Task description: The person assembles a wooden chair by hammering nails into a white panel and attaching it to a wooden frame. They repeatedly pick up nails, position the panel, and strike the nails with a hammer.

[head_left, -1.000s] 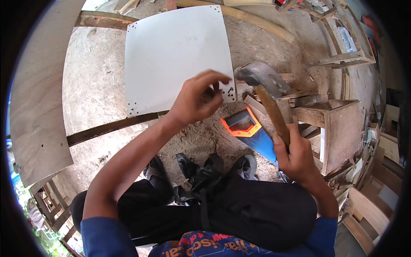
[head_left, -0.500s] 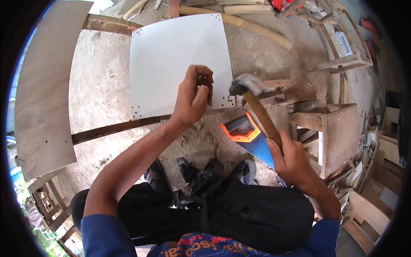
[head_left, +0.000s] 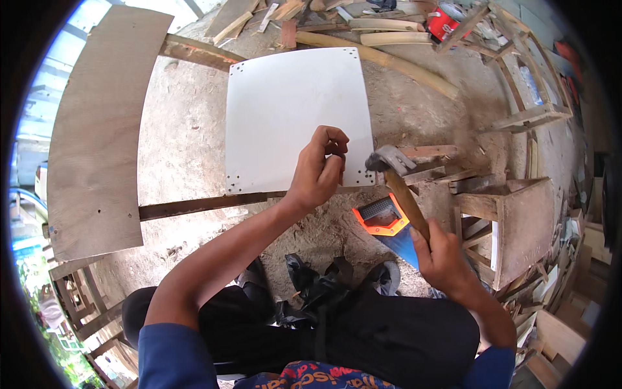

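Note:
A white square board [head_left: 291, 110], dotted with dark nail heads or holes at its corners, lies in front of me across wooden strips. Over its near right part is my left hand [head_left: 321, 165], fingers curled and closed; whatever they may hold is hidden. My right hand [head_left: 444, 259] grips the wooden handle of a claw hammer [head_left: 408, 204]. The hammer's head is by the board's near right corner; whether it touches cannot be told. Beneath the hammer rests a handsaw [head_left: 392, 227] with an orange and black handle and a blue blade.
A long plywood sheet [head_left: 100, 142] spans the left side over a wooden beam [head_left: 207, 206]. Wooden frames [head_left: 531, 117] and a box-like piece [head_left: 525, 227] stand at right. Wood offcuts and a red can [head_left: 444, 23] are at the back. Black plastic [head_left: 317, 285] lies between my feet.
The whole scene has shifted right and down in the picture. The hammer head, blurred before, is sharper and slightly closer to the board's corner. My left hand stays curled over the board.

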`<state>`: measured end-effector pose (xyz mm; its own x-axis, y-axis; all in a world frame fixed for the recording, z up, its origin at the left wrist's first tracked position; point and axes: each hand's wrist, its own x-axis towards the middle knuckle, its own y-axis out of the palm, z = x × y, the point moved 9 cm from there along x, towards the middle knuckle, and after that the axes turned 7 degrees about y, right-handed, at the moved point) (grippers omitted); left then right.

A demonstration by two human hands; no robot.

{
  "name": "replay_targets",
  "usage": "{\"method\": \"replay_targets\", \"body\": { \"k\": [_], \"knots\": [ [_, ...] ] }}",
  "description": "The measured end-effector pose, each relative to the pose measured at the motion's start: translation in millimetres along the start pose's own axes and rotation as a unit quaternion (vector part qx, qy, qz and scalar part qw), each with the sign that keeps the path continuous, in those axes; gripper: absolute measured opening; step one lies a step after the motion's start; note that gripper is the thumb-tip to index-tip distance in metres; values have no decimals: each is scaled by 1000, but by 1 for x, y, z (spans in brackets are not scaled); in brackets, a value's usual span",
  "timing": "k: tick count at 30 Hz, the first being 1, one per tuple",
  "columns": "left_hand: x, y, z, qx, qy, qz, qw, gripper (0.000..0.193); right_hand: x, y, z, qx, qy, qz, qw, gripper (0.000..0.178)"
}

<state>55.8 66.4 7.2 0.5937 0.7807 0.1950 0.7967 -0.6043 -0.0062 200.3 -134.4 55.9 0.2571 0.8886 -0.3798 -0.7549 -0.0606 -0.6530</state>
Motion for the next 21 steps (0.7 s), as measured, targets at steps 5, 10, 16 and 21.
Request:
{"method": "replay_targets", "body": {
  "k": [5,10,16,21],
  "knots": [
    [0,-1,-6,-9,-32,10,999,30,-12,-23,17,72,-131,-86,985,21],
    [1,-2,-18,93,112,-1,989,35,-8,-10,14,23,-92,-28,995,21],
    [6,-6,-22,151,140,-30,978,43,-2,1,1,19,-3,7,1000,18],
    [3,-4,-19,133,88,-16,987,49,-19,-14,16,26,-146,-66,987,20]
  ]
}}
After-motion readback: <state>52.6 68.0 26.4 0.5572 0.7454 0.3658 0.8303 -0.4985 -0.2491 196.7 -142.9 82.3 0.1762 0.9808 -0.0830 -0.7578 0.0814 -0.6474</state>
